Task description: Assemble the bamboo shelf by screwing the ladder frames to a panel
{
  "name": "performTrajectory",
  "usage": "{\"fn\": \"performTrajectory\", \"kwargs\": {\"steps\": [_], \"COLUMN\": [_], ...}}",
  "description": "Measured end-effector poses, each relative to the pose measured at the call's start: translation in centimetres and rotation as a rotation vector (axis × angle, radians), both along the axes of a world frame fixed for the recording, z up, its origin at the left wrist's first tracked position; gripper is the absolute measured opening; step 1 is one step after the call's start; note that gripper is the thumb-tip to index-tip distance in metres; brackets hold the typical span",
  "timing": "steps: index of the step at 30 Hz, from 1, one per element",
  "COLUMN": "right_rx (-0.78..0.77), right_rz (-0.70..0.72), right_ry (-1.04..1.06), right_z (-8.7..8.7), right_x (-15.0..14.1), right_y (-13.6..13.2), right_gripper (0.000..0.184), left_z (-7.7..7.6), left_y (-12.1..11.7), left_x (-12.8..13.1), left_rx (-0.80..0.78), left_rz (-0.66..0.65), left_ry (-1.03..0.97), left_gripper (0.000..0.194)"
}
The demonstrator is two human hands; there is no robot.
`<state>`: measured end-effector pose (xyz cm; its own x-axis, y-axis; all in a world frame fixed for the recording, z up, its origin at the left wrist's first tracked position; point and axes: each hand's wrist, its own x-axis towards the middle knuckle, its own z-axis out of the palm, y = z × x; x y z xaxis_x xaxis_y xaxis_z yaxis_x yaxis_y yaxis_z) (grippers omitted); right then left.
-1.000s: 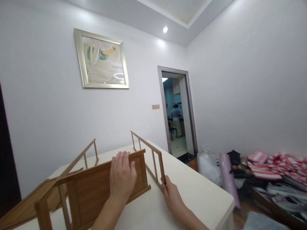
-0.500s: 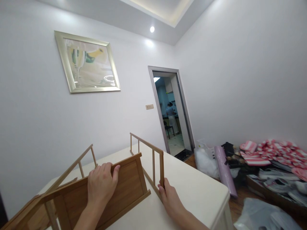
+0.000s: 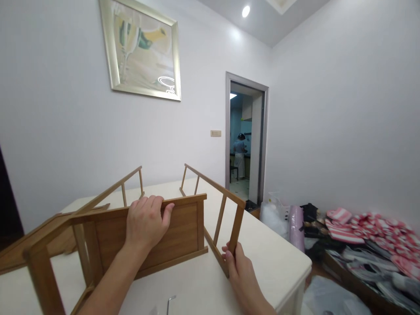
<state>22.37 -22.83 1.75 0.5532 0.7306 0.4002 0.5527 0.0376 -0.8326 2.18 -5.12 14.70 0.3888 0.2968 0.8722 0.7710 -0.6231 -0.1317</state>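
My left hand (image 3: 146, 223) is closed over the top edge of a wooden panel (image 3: 185, 225) that stands on its long side. The panel joins a ladder-like wooden side frame (image 3: 42, 262) at the left. My right hand (image 3: 241, 264) grips the near lower corner of a second wooden side frame (image 3: 225, 218), which stands apart from the panel's right end. Both hands are above the white table (image 3: 275, 258). An L-shaped hex key (image 3: 169, 302) lies near the table's front, cut by the lower border.
More flat wooden pieces (image 3: 49, 236) lie on the table's left. Right of the table are a purple roll (image 3: 296, 223), a white plastic bag (image 3: 331, 297), pink striped cloth (image 3: 377, 232) and a box of shoes (image 3: 361, 267). Through the doorway (image 3: 244, 144) a person stands in another room.
The view has turned left and down, bringing the hex key into sight. The right side frame now leans more to the right in my right hand. My left hand still holds the panel.
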Motion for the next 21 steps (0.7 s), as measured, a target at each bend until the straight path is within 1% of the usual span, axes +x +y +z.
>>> {"fn": "performTrajectory", "kwargs": {"steps": [3, 6, 9, 11, 15, 21], "right_rx": [0.001, -0.017, -0.055, -0.094, -0.12, -0.1], "right_rz": [-0.009, -0.002, 0.027, 0.058, 0.068, -0.006], "right_ry": [-0.021, -0.08, -0.142, -0.191, -0.284, -0.232], "right_z": [0.2, 1.0, 1.8, 2.0, 1.8, 1.3], "right_x": [-0.4, -0.9, -1.4, -1.8, -2.6, -3.6], "right_y": [-0.2, 0.0, 0.0, 0.1, 0.3, 1.0], "right_gripper": [0.025, 0.024, 0.025, 0.025, 0.025, 0.023], "left_z": [0.2, 0.4, 0.5, 0.5, 0.2, -0.1], "left_y": [-0.2, -0.3, -0.1, 0.2, 0.6, 1.1], "left_x": [-0.5, -0.9, -1.1, -1.2, -1.6, -2.4], "left_rx": [-0.002, 0.003, 0.0, 0.0, -0.002, -0.068], "left_rz": [-0.018, -0.046, -0.061, -0.068, -0.077, -0.119], "left_ry": [-0.02, -0.033, -0.048, -0.058, -0.07, -0.094], "left_gripper": [0.027, 0.026, 0.025, 0.026, 0.026, 0.026]}}
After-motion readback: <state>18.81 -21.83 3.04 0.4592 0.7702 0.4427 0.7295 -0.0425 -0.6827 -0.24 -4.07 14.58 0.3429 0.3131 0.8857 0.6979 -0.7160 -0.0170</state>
